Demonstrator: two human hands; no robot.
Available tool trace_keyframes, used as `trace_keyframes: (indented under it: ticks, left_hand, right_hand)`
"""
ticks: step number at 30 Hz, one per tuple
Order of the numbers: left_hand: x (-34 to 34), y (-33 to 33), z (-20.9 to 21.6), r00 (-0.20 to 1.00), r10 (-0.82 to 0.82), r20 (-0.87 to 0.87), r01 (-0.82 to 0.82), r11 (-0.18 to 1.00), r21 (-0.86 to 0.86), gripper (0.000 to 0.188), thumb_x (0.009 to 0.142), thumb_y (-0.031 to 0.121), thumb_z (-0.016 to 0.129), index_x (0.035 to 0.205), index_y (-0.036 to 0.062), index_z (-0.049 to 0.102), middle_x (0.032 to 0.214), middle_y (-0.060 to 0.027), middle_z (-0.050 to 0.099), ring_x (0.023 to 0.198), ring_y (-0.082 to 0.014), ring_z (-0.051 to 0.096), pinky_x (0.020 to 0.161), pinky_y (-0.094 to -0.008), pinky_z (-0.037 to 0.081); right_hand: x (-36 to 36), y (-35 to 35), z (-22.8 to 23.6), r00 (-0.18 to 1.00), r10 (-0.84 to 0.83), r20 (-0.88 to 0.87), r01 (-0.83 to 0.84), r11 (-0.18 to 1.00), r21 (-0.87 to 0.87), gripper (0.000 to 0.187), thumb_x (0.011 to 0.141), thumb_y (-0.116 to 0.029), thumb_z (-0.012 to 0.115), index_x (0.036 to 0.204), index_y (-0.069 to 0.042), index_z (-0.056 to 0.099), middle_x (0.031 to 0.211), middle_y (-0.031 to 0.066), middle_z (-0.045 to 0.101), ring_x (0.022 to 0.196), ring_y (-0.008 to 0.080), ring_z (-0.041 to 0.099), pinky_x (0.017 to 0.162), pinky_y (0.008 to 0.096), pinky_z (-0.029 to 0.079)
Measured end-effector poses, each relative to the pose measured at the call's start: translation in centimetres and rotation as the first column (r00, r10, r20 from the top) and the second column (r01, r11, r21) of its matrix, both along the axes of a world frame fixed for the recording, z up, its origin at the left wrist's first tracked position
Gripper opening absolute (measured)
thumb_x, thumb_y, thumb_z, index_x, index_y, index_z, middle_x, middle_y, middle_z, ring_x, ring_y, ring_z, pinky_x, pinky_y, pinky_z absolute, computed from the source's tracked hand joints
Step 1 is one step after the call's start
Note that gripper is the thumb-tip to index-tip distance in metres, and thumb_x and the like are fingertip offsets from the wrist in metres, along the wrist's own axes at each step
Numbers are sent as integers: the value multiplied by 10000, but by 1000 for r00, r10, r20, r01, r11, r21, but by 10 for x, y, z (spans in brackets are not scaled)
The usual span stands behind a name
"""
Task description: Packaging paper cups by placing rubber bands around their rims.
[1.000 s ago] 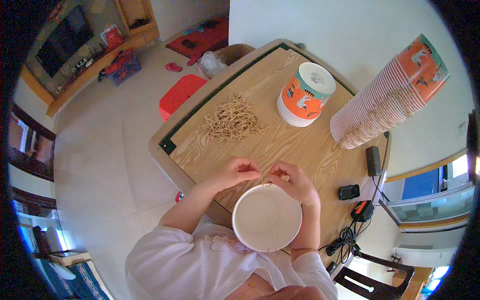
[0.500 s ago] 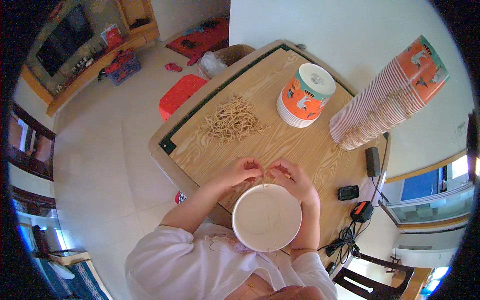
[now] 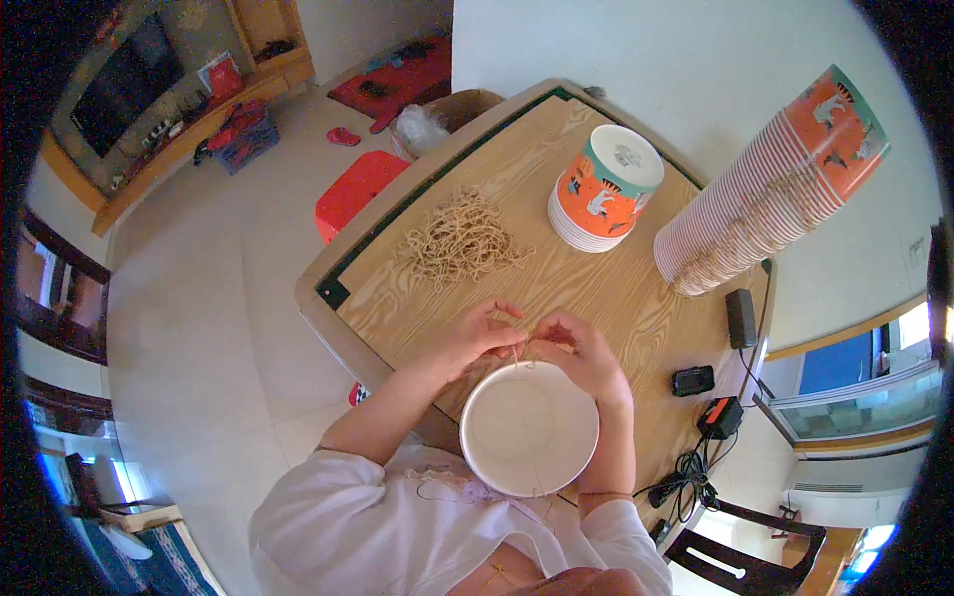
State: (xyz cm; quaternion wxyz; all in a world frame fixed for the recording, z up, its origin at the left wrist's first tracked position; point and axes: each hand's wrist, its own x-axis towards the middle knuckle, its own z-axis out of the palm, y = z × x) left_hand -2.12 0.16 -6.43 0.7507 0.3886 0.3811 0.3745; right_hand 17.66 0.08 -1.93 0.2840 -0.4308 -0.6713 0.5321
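Observation:
A white paper bucket (image 3: pixel 512 432) stands with its round mouth upward at the table's near edge, close to my body. A thin strand crosses its mouth. Just beyond the far rim, my left hand (image 3: pixel 485 335) and my right hand (image 3: pixel 584 356) meet, each pinching a thin piece of twine (image 3: pixel 517 354). My left index finger is raised a little off the pinch. The exact loop or knot between the fingertips is too small to make out. Past my left hand lies a loose heap of tan twine (image 3: pixel 462 238).
A short upside-down stack of orange and green paper buckets (image 3: pixel 602 194) stands at the back. A tall leaning stack (image 3: pixel 770 194), with twine along its side, is at the right. Black adapters (image 3: pixel 718 419) and coiled cable (image 3: pixel 686 482) lie near the right edge. A red stool (image 3: pixel 358 189) is beyond the left edge.
My left index finger has lifted and spread from the pinch. Both hands have shifted slightly at the bucket's far rim. The bucket and stacks look unmoved.

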Motion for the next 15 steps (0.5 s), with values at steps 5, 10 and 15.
trace_keyframes:
  ticks: [5, 10, 15]
  left_hand:
    - [-5, 0, 8, 988, 12, 154, 0, 997, -76, 328, 846, 215, 650, 1090, 71, 486, 853, -90, 640, 741, -118, 591, 683, -251, 474]
    - [0, -8, 26, 985, 25, 172, -15, 998, -55, 337, 890, 194, 585, 1186, 62, 493, 973, -121, 655, 832, -124, 593, 788, -261, 484]
    - [-2, -7, 23, 997, -16, 75, 12, 998, 61, 356, 893, 151, 569, 1230, 69, 488, 1014, -113, 652, 858, -120, 587, 806, -259, 477]
  right_hand:
    - [5, -8, 13, 985, -28, 172, -23, 958, 286, 191, 793, -190, 693, 853, -31, 604, 790, 76, 617, 761, 182, 598, 688, 320, 480]
    - [1, -13, 17, 963, -78, 260, 28, 981, 190, 189, 782, -179, 697, 849, -29, 604, 777, 88, 632, 739, 200, 608, 669, 331, 483]
    - [3, -13, 17, 972, -153, 179, 119, 975, 188, 139, 763, -77, 685, 791, -6, 568, 711, 59, 584, 692, 129, 549, 660, 280, 459]
